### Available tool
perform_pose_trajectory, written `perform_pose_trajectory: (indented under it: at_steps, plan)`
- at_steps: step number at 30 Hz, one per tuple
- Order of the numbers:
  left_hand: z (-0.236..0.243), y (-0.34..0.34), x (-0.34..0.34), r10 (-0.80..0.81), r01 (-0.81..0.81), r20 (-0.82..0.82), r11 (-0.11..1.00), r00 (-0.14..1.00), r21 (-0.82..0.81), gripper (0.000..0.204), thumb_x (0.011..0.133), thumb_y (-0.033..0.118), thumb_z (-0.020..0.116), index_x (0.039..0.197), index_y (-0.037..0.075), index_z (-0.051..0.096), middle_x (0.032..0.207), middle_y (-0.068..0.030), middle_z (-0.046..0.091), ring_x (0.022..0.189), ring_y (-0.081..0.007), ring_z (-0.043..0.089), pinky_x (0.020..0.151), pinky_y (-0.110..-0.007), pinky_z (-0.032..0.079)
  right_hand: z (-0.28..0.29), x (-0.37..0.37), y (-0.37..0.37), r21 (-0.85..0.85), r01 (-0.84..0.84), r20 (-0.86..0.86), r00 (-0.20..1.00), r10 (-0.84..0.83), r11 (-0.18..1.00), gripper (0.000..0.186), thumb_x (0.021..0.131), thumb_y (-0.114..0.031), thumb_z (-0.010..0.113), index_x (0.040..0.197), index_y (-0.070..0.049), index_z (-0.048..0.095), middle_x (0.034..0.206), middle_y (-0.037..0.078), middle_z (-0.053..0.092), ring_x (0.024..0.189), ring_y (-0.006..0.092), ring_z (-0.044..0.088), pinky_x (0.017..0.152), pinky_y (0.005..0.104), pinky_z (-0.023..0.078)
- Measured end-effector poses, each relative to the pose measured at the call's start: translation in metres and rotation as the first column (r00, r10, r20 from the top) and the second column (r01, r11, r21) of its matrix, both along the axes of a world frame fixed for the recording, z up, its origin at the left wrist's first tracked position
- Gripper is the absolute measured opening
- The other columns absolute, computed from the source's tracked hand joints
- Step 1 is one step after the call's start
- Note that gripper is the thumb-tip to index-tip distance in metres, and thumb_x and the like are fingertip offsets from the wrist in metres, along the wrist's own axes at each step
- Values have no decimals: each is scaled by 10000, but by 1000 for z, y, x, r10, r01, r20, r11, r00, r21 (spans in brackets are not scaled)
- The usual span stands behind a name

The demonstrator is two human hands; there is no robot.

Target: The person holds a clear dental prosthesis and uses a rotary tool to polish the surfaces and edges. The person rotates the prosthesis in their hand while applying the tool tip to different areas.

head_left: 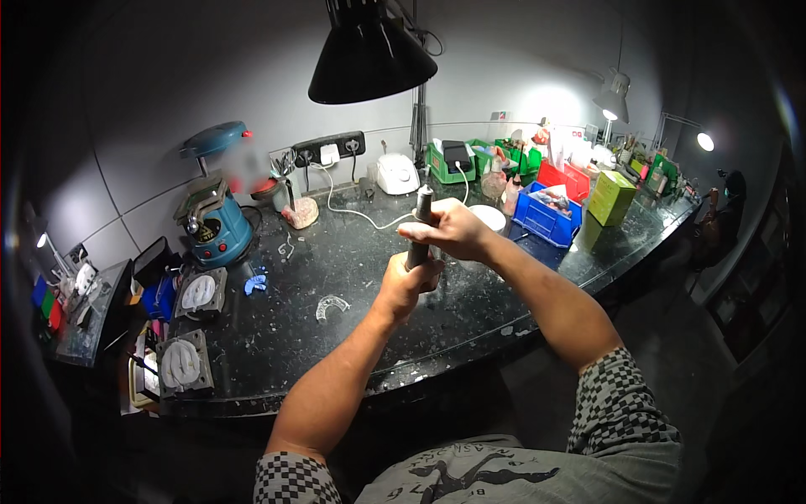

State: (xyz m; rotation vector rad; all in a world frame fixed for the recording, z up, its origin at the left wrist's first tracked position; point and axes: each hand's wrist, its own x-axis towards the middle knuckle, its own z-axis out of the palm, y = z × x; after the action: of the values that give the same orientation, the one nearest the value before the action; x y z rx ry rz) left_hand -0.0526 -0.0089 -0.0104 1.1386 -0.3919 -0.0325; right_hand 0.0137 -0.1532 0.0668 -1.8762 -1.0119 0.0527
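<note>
Grey cyl. (423, 204), prob. metal, in hands (457, 230)

Your left hand (405, 284) gripped lower part of dark metal rod (423, 208), roughly upright. Your right hand (453, 229) clasped it higher, thumb across front, silvery tip (425, 191) jutting above. Below your hands lay black workbench (453, 336), speckled white. To left lay clear horseshoe-shaped piece (333, 300), then blue lump (255, 285); farther left stood blue machine (225, 231). Blue bin (546, 225) sat right of your hands; black lamp (371, 63) hung above.
</note>
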Motion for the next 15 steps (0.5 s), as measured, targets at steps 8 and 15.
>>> perform_pose_trajectory:
  at_steps: [8, 15]
  plan:
    - [-15, 18, 5, 597, -610, 132, 753, 791, 247, 276, 904, 186, 726, 710, 48, 587, 593, 34, 525, 544, -83, 467, 516, -314, 374, -74, -150, -81, 136, 227, -390, 907, -158, 964, 439, 1021, -255, 628, 641, -68, 514, 582, -48, 456, 560, 43, 405, 498, 256, 304]
    - [-25, 11, 22, 664, -678, 148, 693, 733, 245, 304, 881, 212, 740, 698, 23, 587, 596, -3, 545, 576, -115, 494, 562, -364, 411, -330, -270, -179, -458, 720, -437, 328, -837, 521, 278, 970, -214, 601, 922, 51, 669, 742, 114, 712, 640, 199, 693, 623, 351, 535]
